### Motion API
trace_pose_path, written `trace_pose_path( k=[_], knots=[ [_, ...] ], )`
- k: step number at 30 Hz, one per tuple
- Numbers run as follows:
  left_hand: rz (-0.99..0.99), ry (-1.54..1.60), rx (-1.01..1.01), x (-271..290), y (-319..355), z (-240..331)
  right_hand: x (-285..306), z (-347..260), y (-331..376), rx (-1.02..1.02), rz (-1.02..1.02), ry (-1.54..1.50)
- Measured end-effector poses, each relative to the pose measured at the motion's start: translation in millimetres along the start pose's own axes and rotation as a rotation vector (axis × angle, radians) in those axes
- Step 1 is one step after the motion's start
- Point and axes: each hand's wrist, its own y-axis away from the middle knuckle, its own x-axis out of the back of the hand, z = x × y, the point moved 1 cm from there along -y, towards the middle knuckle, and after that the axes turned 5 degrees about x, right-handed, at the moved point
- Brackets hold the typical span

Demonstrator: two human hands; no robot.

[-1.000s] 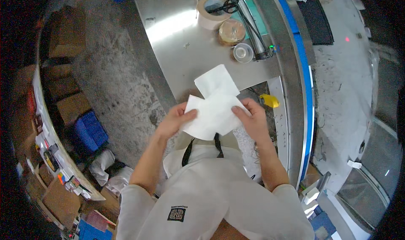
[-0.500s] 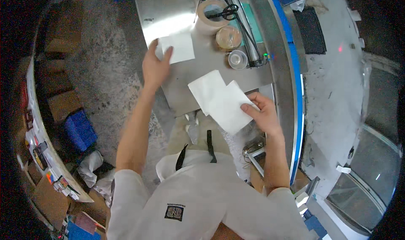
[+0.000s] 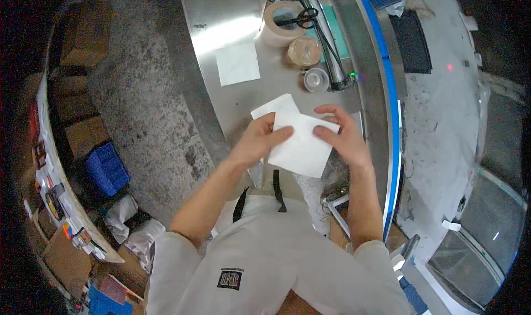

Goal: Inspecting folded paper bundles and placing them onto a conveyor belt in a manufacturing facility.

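A white square sheet [image 3: 301,149], thin like paper or a flat pouch, is held up in front of my body at the near edge of the metal table. My left hand [image 3: 260,138] pinches its left edge, thumb on top. At its upper right corner, my right hand [image 3: 345,135] grips it between thumb and fingers, the index finger raised. Partly covered by this sheet, a second white sheet [image 3: 282,103] lies behind it. Farther off, another white square sheet [image 3: 238,64] lies flat on the table's left part, with neither hand touching it.
On the metal table [image 3: 232,102], a wide tape roll [image 3: 276,35] with black scissors [image 3: 307,18], an amber-toned roll [image 3: 304,51] and a clear cup [image 3: 316,80] stand at the far right, beside a long metal bar [image 3: 332,66]. Blue bins [image 3: 108,168] sit at left.
My left hand has left the flat sheet on the table and come back toward me, taking hold of the sheet in my right hand. That flat sheet stays on the table.
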Motion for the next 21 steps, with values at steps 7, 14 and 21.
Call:
trace_pose_path(
  k=[7, 14, 21],
  knots=[
    [0.190, 0.665, -0.230, -6.3, 0.4, 9.4, -23.3, 24.2, 0.7, 0.099, 0.044, -0.225],
    [0.095, 0.248, -0.100, 26.8, 28.3, 34.6, 4.0, -28.2, -6.9, 0.122, -0.181, 0.193],
    [0.099, 0.008, -0.086, 15.3, 34.5, 36.6, -14.8, -32.1, -22.8, 0.112, 0.104, -0.194]
  ],
)
